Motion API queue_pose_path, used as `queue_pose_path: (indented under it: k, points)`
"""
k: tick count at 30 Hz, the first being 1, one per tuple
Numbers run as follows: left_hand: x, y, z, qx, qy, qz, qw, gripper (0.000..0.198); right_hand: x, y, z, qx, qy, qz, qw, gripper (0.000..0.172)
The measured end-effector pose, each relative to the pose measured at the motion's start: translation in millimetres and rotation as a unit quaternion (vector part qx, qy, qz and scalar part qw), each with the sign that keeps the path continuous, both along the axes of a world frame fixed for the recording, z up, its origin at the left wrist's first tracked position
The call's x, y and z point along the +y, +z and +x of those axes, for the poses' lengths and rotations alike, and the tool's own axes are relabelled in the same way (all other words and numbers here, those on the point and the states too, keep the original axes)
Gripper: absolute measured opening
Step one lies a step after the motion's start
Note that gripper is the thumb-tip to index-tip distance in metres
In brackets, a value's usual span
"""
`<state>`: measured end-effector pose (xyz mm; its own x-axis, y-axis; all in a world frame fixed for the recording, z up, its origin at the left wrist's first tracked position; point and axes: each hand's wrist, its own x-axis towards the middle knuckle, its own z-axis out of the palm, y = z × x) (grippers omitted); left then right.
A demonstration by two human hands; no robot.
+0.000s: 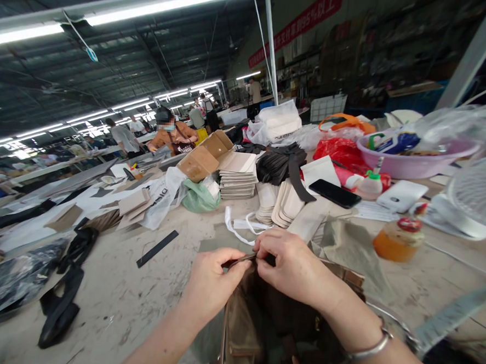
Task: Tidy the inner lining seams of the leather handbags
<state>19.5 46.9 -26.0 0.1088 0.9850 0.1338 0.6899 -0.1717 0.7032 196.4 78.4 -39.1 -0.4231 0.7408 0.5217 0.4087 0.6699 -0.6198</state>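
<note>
A dark brown bag (244, 327) stands in front of me at the table's near side, its top open. My left hand (210, 276) pinches the bag's upper edge between thumb and fingers. Close beside it, my right hand (285, 261) is closed on the same edge, its fingertips nearly meeting the left ones. Whether a smaller piece lies between the fingertips cannot be made out. Just beyond the hands lies a white strap (240, 234). A dark strip (157, 248) rests on the table to the left.
Stacked beige panels (238, 176), a black phone (335, 193), a jar of amber liquid (398, 241) and a lilac basin (420, 166) crowd the table's far right. A fan (479, 185) stands at the right edge. Black fabric pieces (60, 305) lie left. A co-worker (174, 134) is farther back.
</note>
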Motion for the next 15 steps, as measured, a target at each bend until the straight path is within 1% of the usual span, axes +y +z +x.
queue_pose_path:
  k: [5,9,13,15]
  points:
    - [1,0.3,2,-0.003,0.018,0.017,1.000,0.010,2,-3.1,-1,0.006,-0.006,0.006,1.000,0.019]
    - [2,0.9,3,-0.002,0.028,0.015,0.999,0.012,1,1.9,8,0.005,-0.029,-0.019,0.999,0.019]
    - [2,1.7,3,0.001,0.025,0.022,0.999,0.013,2,5.8,21,-0.018,0.024,-0.026,0.999,0.037]
    - [2,1.6,2,0.002,0.019,0.027,0.999,0.014,3,4.1,24,-0.023,0.029,-0.018,0.999,0.049]
